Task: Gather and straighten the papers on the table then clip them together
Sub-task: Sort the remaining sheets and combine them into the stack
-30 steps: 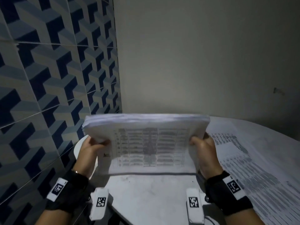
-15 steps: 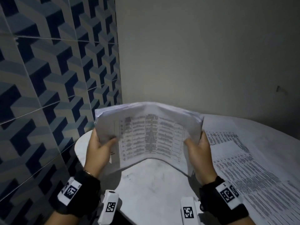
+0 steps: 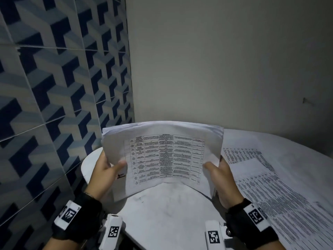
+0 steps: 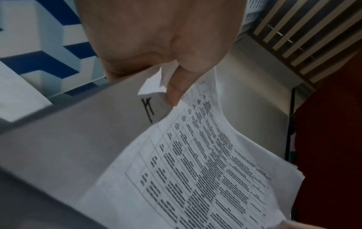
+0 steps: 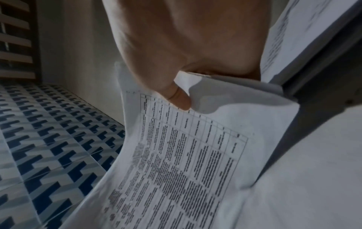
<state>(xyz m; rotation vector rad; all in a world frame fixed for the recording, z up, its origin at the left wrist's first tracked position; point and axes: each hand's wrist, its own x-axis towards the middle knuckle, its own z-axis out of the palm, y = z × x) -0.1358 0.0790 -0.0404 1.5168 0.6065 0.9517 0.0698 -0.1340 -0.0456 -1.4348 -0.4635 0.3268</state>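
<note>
Since a second ago we have lifted the stack of papers [image 3: 162,157] off its bottom edge and tipped it up toward us, so it now hangs bowed in mid-frame above the table [image 3: 167,210] where before it stood squarely on the surface. Our left hand [image 3: 104,175] grips the stack's left edge at lower centre-left, thumb pressed on the printed front sheet, the other fingers hidden behind. Our right hand [image 3: 220,179] grips the right edge the same way. In the left wrist view a small corner sticks out crumpled beside the thumb, and the sheets fan unevenly along the top.

To straighten well, we judge it best to loosen both grips a little, keep the stack upright and drop its lower edge onto the bare table so loose sheets slide level, then turn it and tap a side edge. More printed sheets [image 3: 270,186] lie flat at right of frame, ungathered. No clip is in view.
</note>
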